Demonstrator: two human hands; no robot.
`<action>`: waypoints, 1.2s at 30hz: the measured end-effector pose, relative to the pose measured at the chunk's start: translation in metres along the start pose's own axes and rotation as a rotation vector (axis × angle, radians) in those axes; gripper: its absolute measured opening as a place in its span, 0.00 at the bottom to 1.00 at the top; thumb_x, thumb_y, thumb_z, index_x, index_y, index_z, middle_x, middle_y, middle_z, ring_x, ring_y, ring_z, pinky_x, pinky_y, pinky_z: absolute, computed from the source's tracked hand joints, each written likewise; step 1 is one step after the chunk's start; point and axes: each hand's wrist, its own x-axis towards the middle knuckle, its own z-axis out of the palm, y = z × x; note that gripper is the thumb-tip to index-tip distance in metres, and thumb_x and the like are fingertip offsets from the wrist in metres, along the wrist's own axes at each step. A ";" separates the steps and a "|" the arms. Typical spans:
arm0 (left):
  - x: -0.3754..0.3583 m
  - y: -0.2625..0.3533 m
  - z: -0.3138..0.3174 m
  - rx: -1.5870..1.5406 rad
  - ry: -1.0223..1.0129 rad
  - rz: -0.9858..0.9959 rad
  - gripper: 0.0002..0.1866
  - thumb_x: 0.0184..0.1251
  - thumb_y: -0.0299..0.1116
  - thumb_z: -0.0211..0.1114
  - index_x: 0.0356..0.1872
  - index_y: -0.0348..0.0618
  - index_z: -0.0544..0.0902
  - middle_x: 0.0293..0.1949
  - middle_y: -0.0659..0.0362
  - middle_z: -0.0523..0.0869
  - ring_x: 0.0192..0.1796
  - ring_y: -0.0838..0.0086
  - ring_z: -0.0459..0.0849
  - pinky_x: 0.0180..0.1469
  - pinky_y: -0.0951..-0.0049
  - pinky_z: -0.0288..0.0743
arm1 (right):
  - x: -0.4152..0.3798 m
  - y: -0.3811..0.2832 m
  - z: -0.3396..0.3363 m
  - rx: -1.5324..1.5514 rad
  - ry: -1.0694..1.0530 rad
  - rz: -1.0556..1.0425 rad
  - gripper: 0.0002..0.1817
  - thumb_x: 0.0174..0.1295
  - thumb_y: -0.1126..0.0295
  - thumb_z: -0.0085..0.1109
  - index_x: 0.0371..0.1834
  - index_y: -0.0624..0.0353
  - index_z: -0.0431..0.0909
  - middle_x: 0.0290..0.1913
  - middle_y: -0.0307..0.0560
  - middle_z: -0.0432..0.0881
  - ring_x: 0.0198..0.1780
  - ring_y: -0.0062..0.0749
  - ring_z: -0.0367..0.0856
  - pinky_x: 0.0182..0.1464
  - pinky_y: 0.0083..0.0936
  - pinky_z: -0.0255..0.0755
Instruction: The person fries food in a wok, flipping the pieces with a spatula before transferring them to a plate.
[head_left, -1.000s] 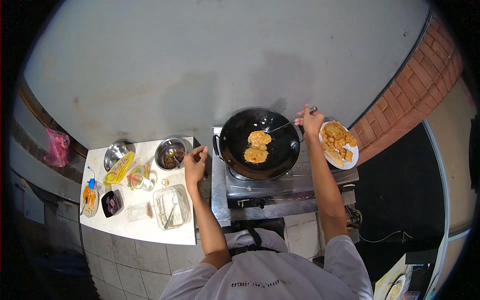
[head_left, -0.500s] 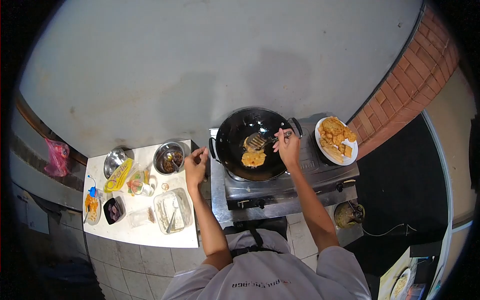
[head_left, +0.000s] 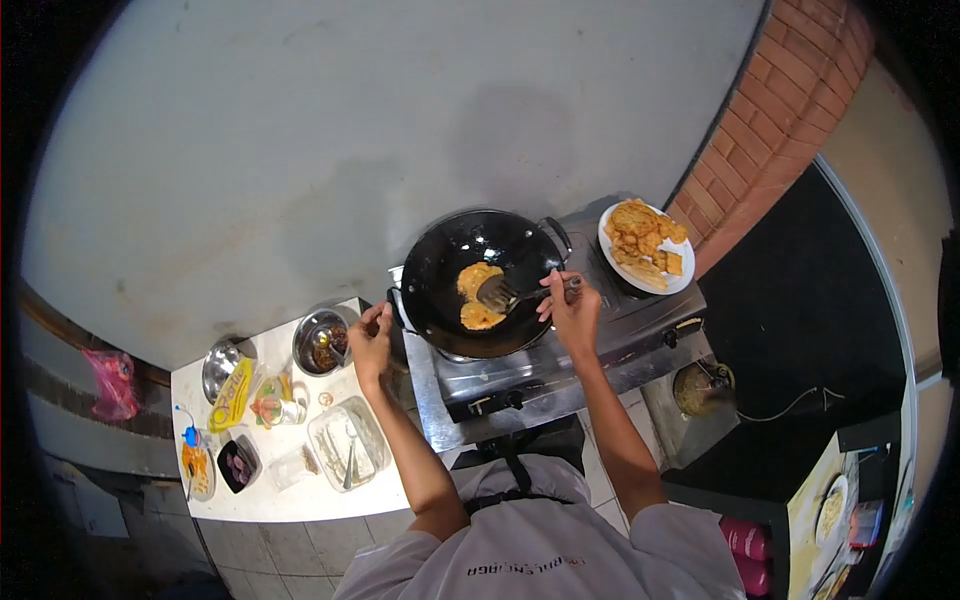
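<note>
1. The person stands at a stove [head_left: 560,350] and looks down at a black wok [head_left: 480,280].
2. The right hand [head_left: 572,310] is closed around the handle of a slotted spatula [head_left: 505,292].
3. The flat end of the spatula is inside the wok, just right of two golden fried patties [head_left: 474,295].
4. The patties lie in the middle of the wok, one a bit farther away and one nearer.
5. The left hand [head_left: 370,335] is at the left side of the wok, next to its handle. The fingers are curled, but it is hard to tell if they grip anything.
6. A white plate [head_left: 675,282] sits on the far right of the stove. It is piled with fried pieces.
7. To the left of the stove is a white tabletop [head_left: 290,490].
8. On the tabletop, a metal bowl [head_left: 320,342] with dark food stands just left of the left hand.
9. Nearer to the person there is a clear tray [head_left: 345,440] with a fork in it.
10. A yellow bag [head_left: 230,395] lies farther left on the tabletop.
</note>
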 end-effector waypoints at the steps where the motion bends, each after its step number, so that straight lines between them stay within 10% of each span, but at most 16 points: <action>1: 0.001 0.004 0.003 -0.013 -0.005 -0.016 0.17 0.63 0.36 0.63 0.44 0.29 0.80 0.24 0.67 0.75 0.28 0.85 0.69 0.31 0.83 0.64 | -0.002 -0.003 -0.002 -0.021 0.000 0.023 0.12 0.65 0.70 0.52 0.31 0.72 0.73 0.26 0.48 0.80 0.18 0.20 0.77 0.16 0.17 0.70; 13: -0.008 0.026 0.030 -0.047 0.058 0.009 0.19 0.63 0.36 0.63 0.47 0.30 0.79 0.25 0.68 0.74 0.28 0.86 0.67 0.31 0.86 0.62 | -0.016 0.015 0.003 -0.142 -0.071 0.140 0.09 0.60 0.73 0.55 0.25 0.67 0.71 0.19 0.46 0.78 0.18 0.22 0.78 0.14 0.19 0.67; 19: -0.016 0.028 0.030 0.019 0.072 0.016 0.18 0.64 0.35 0.62 0.49 0.30 0.78 0.27 0.68 0.76 0.29 0.86 0.68 0.32 0.85 0.63 | -0.005 0.021 0.007 -0.347 -0.089 -0.005 0.11 0.57 0.74 0.57 0.22 0.66 0.69 0.15 0.56 0.70 0.20 0.50 0.76 0.24 0.37 0.63; 21: -0.024 0.032 0.038 -0.078 0.097 -0.013 0.18 0.66 0.37 0.60 0.50 0.33 0.79 0.44 0.52 0.83 0.46 0.74 0.79 0.52 0.73 0.70 | -0.004 0.020 0.012 -0.417 -0.066 -0.067 0.11 0.57 0.73 0.57 0.22 0.66 0.69 0.18 0.60 0.72 0.26 0.59 0.75 0.26 0.41 0.65; 27: -0.043 0.046 0.076 -0.300 0.263 -0.024 0.18 0.65 0.33 0.60 0.54 0.37 0.76 0.22 0.73 0.70 0.21 0.91 0.60 0.22 0.87 0.50 | 0.010 -0.002 0.019 -0.437 -0.157 0.075 0.09 0.58 0.71 0.55 0.25 0.65 0.71 0.24 0.65 0.76 0.33 0.61 0.76 0.31 0.44 0.68; 36: -0.076 0.086 0.082 -0.472 0.539 -0.097 0.16 0.67 0.36 0.59 0.52 0.40 0.78 0.21 0.73 0.68 0.21 0.91 0.59 0.21 0.88 0.50 | 0.010 0.003 0.020 -0.380 -0.154 0.063 0.08 0.59 0.72 0.54 0.28 0.67 0.72 0.25 0.63 0.77 0.32 0.58 0.78 0.34 0.41 0.69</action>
